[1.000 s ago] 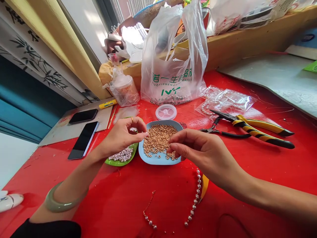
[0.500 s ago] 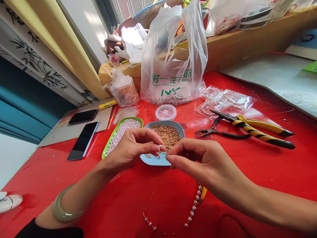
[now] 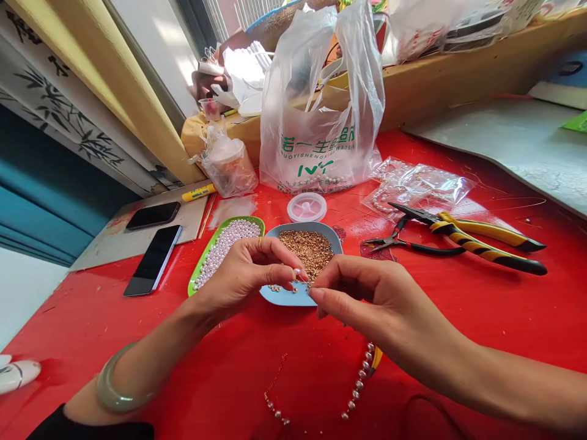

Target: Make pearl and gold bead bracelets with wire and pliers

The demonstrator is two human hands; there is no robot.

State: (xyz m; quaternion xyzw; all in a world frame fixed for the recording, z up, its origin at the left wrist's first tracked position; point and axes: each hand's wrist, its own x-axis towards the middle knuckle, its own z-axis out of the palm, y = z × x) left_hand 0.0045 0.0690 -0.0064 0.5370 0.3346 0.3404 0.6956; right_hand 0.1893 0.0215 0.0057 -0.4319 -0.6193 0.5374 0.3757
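Thumb and forefinger of my left hand [image 3: 257, 269] pinch a small pearl bead [image 3: 298, 272]. My right hand [image 3: 362, 287] is closed at its fingertips just to the right, on something too small to make out; a thin thread or wire seems to run between the hands. Both hands are over the front of a blue tray [image 3: 293, 297] with small gold beads [image 3: 312, 247]. A green tray [image 3: 196, 272] of pearl beads [image 3: 229, 244] lies to the left. A beaded strand [image 3: 360, 384] hangs or lies below my right hand.
Two pliers, yellow-black [image 3: 486, 238] and black-handled [image 3: 431, 247], lie right. Two phones [image 3: 153, 260] [image 3: 153, 215] lie left. Behind the trays are a round lid [image 3: 307, 208], a plastic bag [image 3: 321, 134], a wrapped cup [image 3: 229, 162] and bagged pearls [image 3: 417, 186]. A short chain [image 3: 276, 412] lies in front.
My right fingertips have shifted very slightly, and the pearl between my left fingers shows a little more. Otherwise the scene looks the same.
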